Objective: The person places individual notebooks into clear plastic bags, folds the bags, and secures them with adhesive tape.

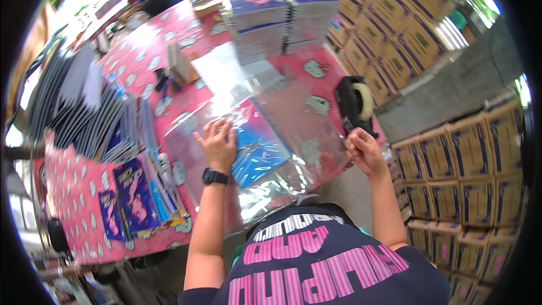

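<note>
Blue-and-pink notebook (262,155) under clear plastic film (257,200), immediately at 3 o'clock of the left hand (219,144), which lies flat with fingers spread. The notebook is at 9 o'clock of the right hand (364,151), well apart; its fingers are curled, any grip indeterminable. Black tape dispenser (349,110): 12 o'clock of the right hand, just beside it.

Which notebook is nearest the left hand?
The blue-and-pink notebook under clear plastic, by the left hand; others sit farther off, in piles at left and tall stacks beyond.
</note>
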The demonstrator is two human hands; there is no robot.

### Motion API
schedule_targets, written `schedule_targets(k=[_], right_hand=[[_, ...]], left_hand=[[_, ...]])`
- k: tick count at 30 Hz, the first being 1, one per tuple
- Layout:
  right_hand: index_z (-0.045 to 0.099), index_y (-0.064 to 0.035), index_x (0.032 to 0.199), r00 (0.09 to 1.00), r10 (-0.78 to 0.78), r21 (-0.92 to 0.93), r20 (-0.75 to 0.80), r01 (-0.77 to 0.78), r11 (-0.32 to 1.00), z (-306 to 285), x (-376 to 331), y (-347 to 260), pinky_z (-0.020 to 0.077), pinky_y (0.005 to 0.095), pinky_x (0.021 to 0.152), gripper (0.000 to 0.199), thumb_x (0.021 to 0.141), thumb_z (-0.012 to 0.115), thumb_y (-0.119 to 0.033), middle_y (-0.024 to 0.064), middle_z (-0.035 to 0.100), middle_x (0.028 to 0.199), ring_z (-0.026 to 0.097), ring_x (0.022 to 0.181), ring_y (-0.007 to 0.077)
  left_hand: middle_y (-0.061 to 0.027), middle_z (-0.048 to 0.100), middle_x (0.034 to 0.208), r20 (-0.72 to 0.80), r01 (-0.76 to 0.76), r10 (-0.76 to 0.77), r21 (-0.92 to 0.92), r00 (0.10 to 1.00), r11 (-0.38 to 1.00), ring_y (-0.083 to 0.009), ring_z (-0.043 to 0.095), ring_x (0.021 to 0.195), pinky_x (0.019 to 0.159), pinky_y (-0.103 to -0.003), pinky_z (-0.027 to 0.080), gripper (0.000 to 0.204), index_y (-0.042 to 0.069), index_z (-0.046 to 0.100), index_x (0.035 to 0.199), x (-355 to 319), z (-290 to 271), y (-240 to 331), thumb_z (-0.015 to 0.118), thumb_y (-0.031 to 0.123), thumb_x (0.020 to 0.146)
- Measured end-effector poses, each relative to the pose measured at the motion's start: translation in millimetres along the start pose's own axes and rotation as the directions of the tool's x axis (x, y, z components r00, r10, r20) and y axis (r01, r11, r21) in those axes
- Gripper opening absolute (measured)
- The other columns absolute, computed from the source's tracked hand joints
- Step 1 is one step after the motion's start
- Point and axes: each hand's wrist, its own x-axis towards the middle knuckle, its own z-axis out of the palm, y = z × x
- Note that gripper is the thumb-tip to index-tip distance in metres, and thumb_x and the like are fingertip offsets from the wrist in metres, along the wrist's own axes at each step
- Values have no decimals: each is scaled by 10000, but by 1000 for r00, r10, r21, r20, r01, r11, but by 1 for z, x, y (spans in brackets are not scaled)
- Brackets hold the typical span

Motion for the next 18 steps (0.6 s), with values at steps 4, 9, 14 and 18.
schedule_targets(k=[4,9,14,18], right_hand=[[582,-55,916,945,132,-111,300,-102,988,92,106,39,303,179,451,137,900,601,-190,-29,497,688,400,539,38],[653,-33,874,923,351,-816,160,-77,574,164,208,87,426,234,509,314,791,707,-331,72,642,852,572,674,76],[682,-61,987,996,85,-940,-27,3,-340,191,228,105,521,348,752,575,639,780,-508,132,662,1057,653,954,217],[684,-72,995,986,148,-895,-73,1,-446,186,208,73,513,367,806,692,579,755,-621,124,665,1043,640,982,261]], left_hand=[[28,585,1153,-3,1,-1,-36,1000,999,-217,424,1214,1042,-654,115,241,211,661,1063,0,-3,7,576,291,852],[29,584,1156,-9,8,-9,-56,1000,998,-215,428,1207,1029,-667,121,233,212,670,1048,-1,-5,5,570,295,855],[27,599,1157,-31,15,-17,-66,999,998,-204,444,1215,1034,-660,101,223,215,679,1040,-4,0,1,567,275,856],[6,579,1202,-27,21,-22,-39,999,999,-249,407,1247,1031,-672,74,296,221,644,1102,0,-1,-1,519,374,882]])
